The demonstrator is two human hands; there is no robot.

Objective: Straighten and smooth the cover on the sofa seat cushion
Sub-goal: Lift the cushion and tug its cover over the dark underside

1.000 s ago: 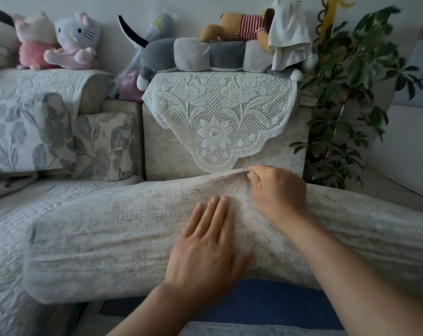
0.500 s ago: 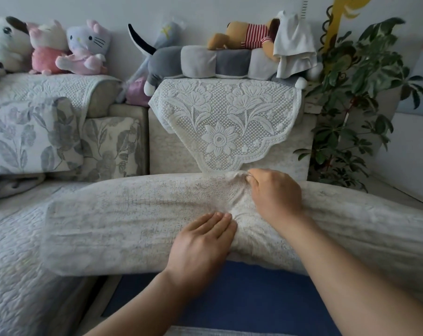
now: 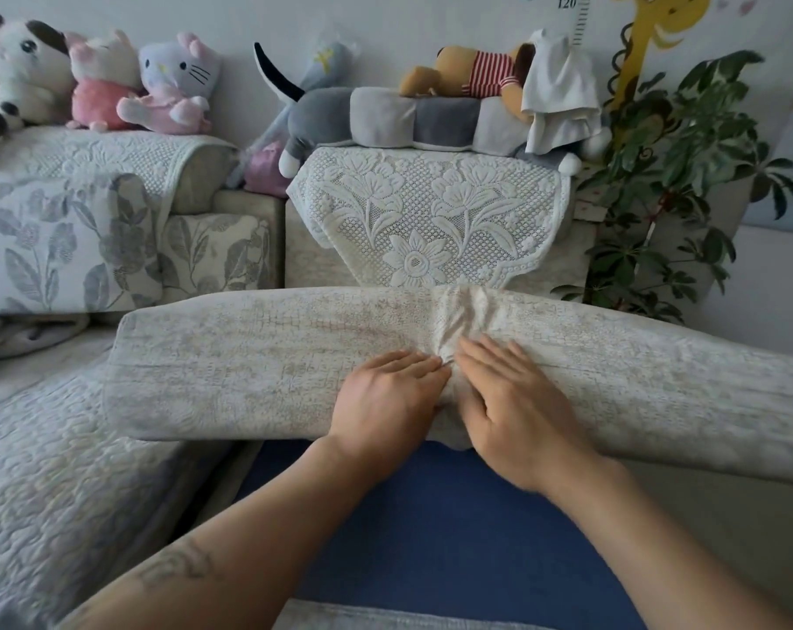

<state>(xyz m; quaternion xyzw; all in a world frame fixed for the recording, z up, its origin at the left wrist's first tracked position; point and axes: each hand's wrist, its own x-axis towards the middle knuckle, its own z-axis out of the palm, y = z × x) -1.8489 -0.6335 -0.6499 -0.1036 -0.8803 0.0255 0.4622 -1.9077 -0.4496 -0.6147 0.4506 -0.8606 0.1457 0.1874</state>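
Change: right hand [image 3: 517, 402] let go of the top edge, now lies flat beside left hand [image 3: 388, 397] | Grip: both flat, holding nothing | seat cushion [image 3: 231, 361] tipped up across lap | cover bunch [image 3: 460, 311] still wrinkly, needs smoothing

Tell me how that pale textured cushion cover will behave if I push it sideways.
The pale textured cushion cover probably slides and bunches: wrinkles already gather above both hands, left hand and right hand. It looks thin and floppy, so folds likely shift rather than flatten.
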